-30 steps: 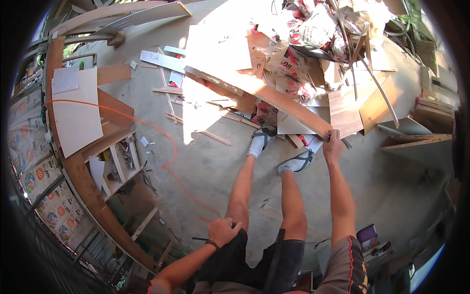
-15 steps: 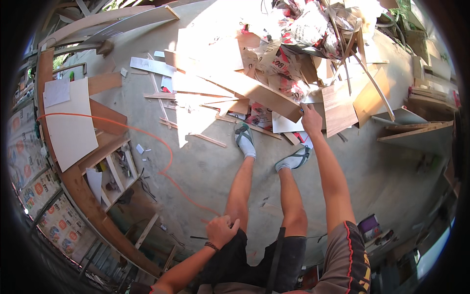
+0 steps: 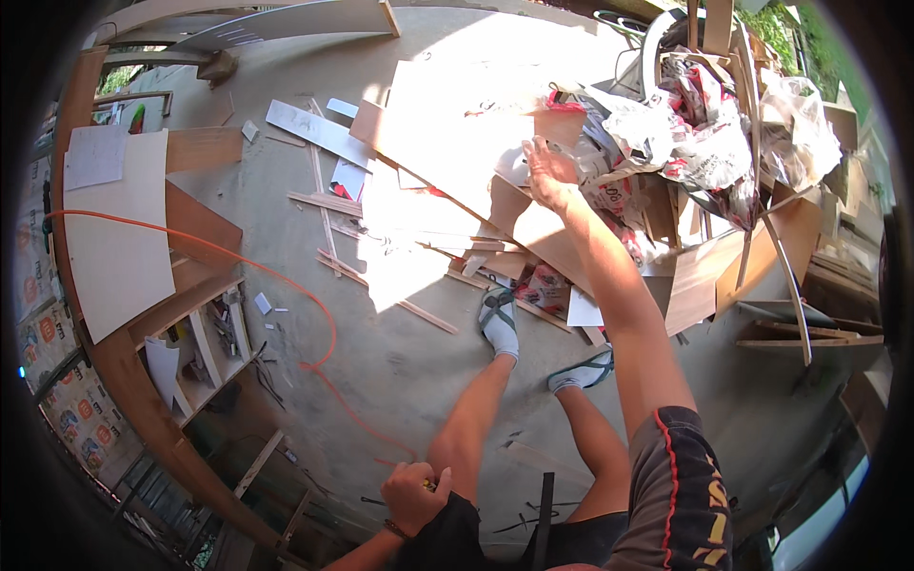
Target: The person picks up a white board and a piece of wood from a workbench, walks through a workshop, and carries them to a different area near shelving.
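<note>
My right hand reaches out over the heap of wood offcuts, fingers stretched and apart, above a sunlit sheet and beside the plastic bags. Glare hides whether the fingertips touch anything. Below it, a long brown board slants across the heap. My left hand is closed near my left knee, around a small yellow-and-dark object mostly covered by the fingers. White and red plastic bags are piled to the right of my right hand. A pale sheet lies in bright sun beyond the board.
An orange cord curves over the concrete floor at left. Thin wood strips lie ahead of my feet. A white panel rests on a wooden frame at the far left. Bent strips and boards stand at right.
My right hand has let go of the long board's near end and moved farther out and left. The view has shifted. My left hand stays closed by my knee.
</note>
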Available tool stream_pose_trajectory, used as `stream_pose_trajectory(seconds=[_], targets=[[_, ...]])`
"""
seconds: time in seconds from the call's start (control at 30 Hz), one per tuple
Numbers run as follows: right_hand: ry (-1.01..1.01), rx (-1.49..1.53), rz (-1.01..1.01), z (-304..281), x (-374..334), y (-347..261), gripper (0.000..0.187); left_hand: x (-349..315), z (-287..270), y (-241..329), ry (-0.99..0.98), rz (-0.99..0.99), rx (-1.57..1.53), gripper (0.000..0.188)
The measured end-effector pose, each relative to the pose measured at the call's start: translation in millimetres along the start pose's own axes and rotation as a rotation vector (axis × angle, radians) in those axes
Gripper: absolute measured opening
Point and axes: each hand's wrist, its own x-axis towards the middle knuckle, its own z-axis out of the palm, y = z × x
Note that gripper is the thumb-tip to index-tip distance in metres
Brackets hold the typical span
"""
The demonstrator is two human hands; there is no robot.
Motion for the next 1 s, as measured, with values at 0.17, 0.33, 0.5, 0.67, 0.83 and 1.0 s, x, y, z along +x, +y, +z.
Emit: stream_pose_trajectory(seconds=[0.17,0.33,0.5,0.67,0.83,1.0], targets=[[-0.285,-0.396,0.002,30.8,73.8,-15.4,0.084,18.3,2.6,-21.5,0.030,-0.087,-0.081,0.034],[-0.140,-0.368,0.004,37.3,65.7,-46.1,0.083,15.4,-2.6,-29.0,0.037,-0.145,-0.120,0.033],[0.286,-0.423,0.040,78.9,53.2,130.8,0.042,43.2,-1.9,-45.3,-0.014,0.082,-0.193,0.034],[-0.516,-0.273,0.043,-54.4,66.2,-92.4,0.051,-1.3,3.1,-37.0,0.045,-0.131,-0.144,0.035],[-0.408,0.013,-0.150,-151.2,11.7,-51.4,0.035,-0.4,7.2,-43.5,0.026,-0.010,-0.122,0.033],[-0.239,0.165,-0.133,-270.7,-86.9,-41.6,0.040,-19.6,18.9,-34.9,-0.072,-0.053,-0.014,0.035]])
